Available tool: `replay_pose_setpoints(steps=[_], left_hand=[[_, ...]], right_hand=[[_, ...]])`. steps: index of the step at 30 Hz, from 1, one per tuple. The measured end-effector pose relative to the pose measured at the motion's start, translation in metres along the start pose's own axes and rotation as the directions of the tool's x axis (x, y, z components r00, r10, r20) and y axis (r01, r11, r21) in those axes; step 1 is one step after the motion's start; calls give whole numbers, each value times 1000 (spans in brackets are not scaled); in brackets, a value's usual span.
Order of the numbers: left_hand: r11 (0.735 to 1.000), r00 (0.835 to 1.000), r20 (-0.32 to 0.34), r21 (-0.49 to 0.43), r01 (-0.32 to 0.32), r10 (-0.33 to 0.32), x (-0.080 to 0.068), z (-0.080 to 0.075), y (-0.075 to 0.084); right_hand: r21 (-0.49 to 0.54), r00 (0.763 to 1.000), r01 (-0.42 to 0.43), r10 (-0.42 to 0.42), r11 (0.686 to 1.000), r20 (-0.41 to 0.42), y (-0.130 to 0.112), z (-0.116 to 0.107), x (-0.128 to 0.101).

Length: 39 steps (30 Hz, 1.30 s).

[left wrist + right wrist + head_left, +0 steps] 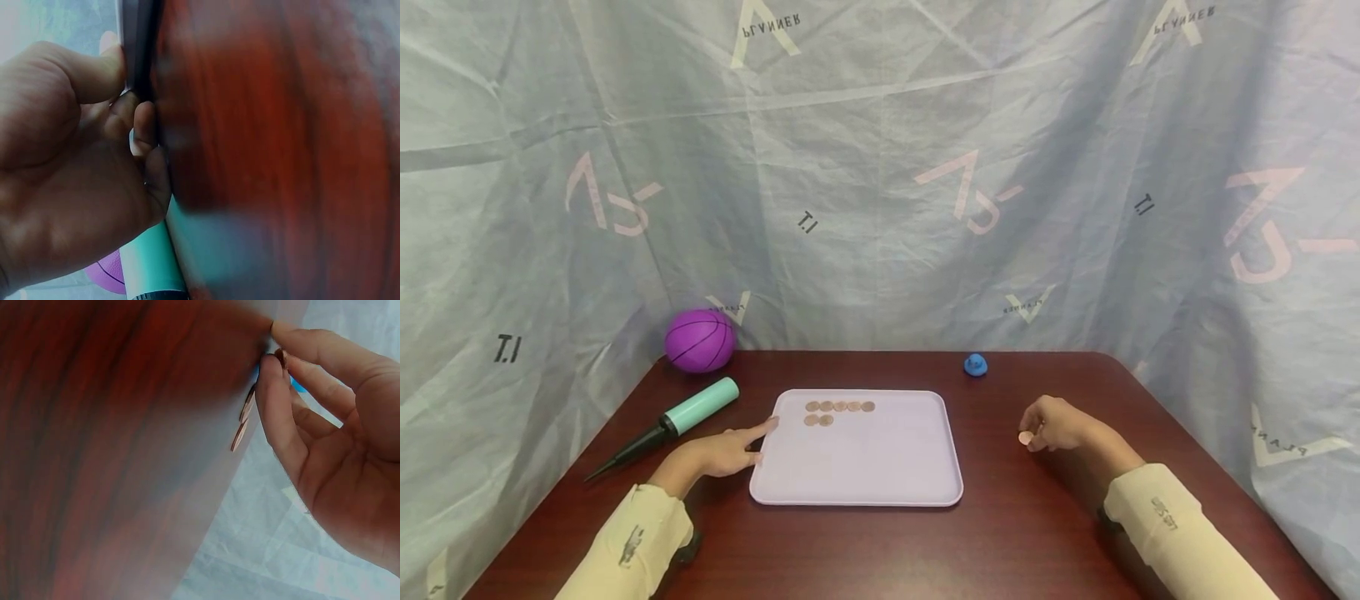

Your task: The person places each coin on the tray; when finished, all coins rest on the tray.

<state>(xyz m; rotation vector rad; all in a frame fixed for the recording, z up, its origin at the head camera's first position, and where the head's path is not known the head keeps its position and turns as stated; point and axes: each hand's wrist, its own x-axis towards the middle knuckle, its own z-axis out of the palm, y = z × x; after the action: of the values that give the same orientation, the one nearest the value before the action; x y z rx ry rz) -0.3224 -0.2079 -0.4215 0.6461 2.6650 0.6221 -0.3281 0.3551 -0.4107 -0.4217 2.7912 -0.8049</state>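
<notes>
A white tray (880, 467) lies on the table with several copper coins (840, 407) in two rows near its back left. My left hand (722, 452) rests against the tray's left rim, index finger and thumb spread apart; the wrist view shows the thumb (94, 75) on the tray's edge and the other fingers below. Right of the tray, my right hand (1055, 423) pinches a copper coin (1026, 437) close above the table. In the right wrist view two further coins (239, 436) appear near the fingers; the hand hides them in the head view.
A purple ball (700, 341) sits at the back left corner. In front of it lies a green and black hand pump (700, 407), left of the tray. A small blue object (975, 365) stands at the back of the dark red table (880, 554). Grey cloth hangs around.
</notes>
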Motion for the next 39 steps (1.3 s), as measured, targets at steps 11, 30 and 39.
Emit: replay_pose_setpoints(steps=[11, 30, 39], left_hand=[[1000, 1000, -2, -4, 18, -18, 0, 0, 0], [1000, 1000, -2, 2, -19, 19, 1, 0, 0], [1000, 1000, 1, 6, -4, 4, 2, 1, 1]], right_hand=[[-61, 995, 90, -92, 994, -30, -16, 8, 11], [-17, 969, 136, -137, 991, -204, -64, 38, 53], [-5, 955, 227, -224, 974, -196, -97, 54, 70]])
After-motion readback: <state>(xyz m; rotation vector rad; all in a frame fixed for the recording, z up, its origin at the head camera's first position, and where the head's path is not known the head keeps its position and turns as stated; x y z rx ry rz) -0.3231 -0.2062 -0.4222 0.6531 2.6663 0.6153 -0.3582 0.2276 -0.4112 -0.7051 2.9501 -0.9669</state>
